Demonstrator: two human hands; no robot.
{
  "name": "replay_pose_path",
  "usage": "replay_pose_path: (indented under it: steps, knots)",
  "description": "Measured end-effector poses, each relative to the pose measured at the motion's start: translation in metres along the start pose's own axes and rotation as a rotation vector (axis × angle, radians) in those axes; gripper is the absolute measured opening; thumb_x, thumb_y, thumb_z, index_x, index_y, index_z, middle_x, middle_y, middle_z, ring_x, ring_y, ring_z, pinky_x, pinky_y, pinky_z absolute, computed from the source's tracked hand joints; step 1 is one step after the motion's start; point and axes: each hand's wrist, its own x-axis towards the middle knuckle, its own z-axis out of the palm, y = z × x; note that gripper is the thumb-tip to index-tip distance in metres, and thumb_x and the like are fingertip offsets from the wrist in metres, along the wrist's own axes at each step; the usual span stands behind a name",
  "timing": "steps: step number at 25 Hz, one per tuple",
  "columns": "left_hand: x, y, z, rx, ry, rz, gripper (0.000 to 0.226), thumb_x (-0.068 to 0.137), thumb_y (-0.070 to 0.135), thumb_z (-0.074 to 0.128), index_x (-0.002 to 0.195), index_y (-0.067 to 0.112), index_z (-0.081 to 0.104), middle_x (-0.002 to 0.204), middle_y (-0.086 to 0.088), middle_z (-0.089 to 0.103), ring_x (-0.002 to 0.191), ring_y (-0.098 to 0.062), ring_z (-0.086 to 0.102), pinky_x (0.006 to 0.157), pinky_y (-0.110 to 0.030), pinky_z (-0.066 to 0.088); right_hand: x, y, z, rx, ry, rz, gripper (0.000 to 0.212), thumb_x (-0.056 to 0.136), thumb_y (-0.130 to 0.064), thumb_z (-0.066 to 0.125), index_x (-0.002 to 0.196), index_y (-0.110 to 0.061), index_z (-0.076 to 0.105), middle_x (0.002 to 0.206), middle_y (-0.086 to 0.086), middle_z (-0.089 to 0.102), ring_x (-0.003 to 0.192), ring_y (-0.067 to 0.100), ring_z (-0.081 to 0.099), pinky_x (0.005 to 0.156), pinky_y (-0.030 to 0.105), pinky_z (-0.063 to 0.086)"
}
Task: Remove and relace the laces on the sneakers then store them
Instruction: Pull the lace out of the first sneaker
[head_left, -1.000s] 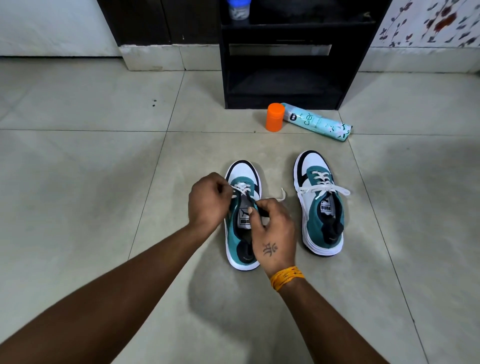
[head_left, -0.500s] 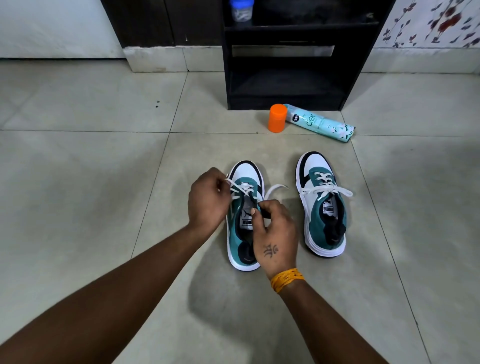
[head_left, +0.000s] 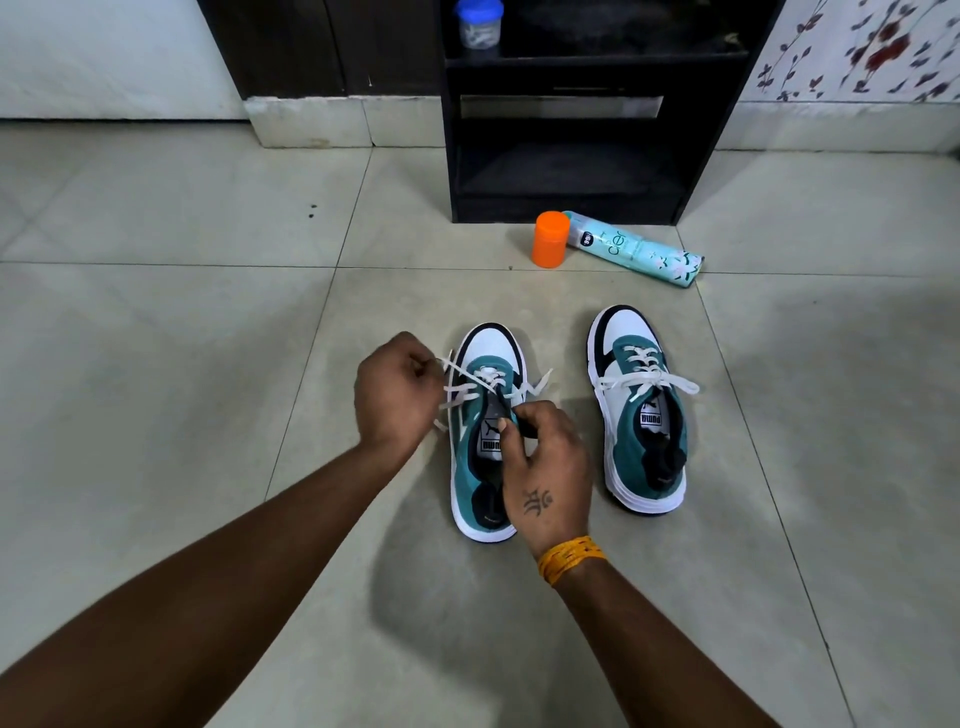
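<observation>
Two teal, white and black sneakers stand side by side on the tiled floor, toes pointing away from me. The left sneaker (head_left: 480, 447) has its white lace (head_left: 467, 387) loosened and partly pulled out. My left hand (head_left: 395, 395) grips a strand of that lace at the shoe's left side, drawn out taut. My right hand (head_left: 545, 462) pinches the shoe's dark tongue near the eyelets, covering the shoe's right side. The right sneaker (head_left: 641, 410) sits untouched with its white lace (head_left: 649, 382) tied in a bow.
A teal spray can (head_left: 636, 249) with an orange cap (head_left: 550, 239) lies on the floor beyond the shoes. Behind it stands a black shelf unit (head_left: 571, 109) with a small blue-lidded jar (head_left: 478, 26) on an upper shelf.
My left hand has pulled the lace further out to the left, loosening more of it from the left sneaker. My right hand stays on the tongue.
</observation>
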Motion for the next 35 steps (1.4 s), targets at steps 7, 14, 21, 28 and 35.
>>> replay_pose_path:
  steps: [7, 14, 21, 28, 35]
  knots:
    - [-0.018, -0.001, -0.001, 0.410, -0.201, 0.521, 0.022, 0.092, 0.030, 0.058, 0.110, 0.027, 0.071, 0.090, 0.003, 0.066, 0.073, -0.025, 0.069, 0.057, -0.034, 0.054, 0.000, 0.000, 0.001, -0.001, 0.010, 0.004, 0.009, 0.093, -0.023, 0.067, 0.101, -0.017, 0.067, 0.098, 0.000, 0.068, 0.090, 0.020, 0.065, 0.079, 0.038, 0.054]
    - [-0.005, -0.002, 0.002, 0.042, -0.002, -0.172, 0.013, 0.089, 0.018, 0.066, 0.101, 0.021, 0.072, 0.070, 0.011, 0.065, 0.076, -0.021, 0.069, 0.065, -0.026, 0.042, -0.001, 0.001, 0.002, 0.010, 0.002, 0.000, 0.008, 0.093, -0.021, 0.067, 0.101, -0.018, 0.067, 0.099, -0.002, 0.067, 0.090, 0.017, 0.064, 0.079, 0.039, 0.054]
    - [-0.008, 0.001, 0.006, 0.326, -0.194, 0.404, 0.012, 0.091, 0.027, 0.059, 0.092, 0.023, 0.070, 0.081, 0.004, 0.070, 0.073, -0.022, 0.067, 0.058, -0.032, 0.050, 0.000, 0.001, 0.001, -0.001, -0.023, 0.001, 0.009, 0.094, -0.026, 0.066, 0.101, -0.020, 0.065, 0.099, -0.004, 0.067, 0.089, 0.016, 0.064, 0.078, 0.038, 0.054]
    - [-0.005, 0.008, 0.002, 0.264, -0.198, 0.140, 0.017, 0.091, 0.026, 0.062, 0.104, 0.027, 0.072, 0.077, 0.005, 0.073, 0.070, -0.016, 0.069, 0.060, -0.028, 0.051, 0.000, 0.003, 0.001, 0.006, -0.020, 0.004, 0.010, 0.095, -0.026, 0.066, 0.102, -0.021, 0.065, 0.100, -0.005, 0.067, 0.091, 0.015, 0.065, 0.079, 0.039, 0.055]
    - [0.007, 0.007, 0.008, 0.086, -0.084, -0.116, 0.011, 0.086, 0.019, 0.062, 0.083, 0.020, 0.072, 0.071, 0.006, 0.069, 0.073, -0.022, 0.068, 0.063, -0.029, 0.048, -0.001, 0.002, 0.000, -0.002, -0.021, -0.001, 0.009, 0.095, -0.026, 0.066, 0.102, -0.020, 0.065, 0.099, -0.004, 0.067, 0.090, 0.016, 0.065, 0.078, 0.039, 0.055]
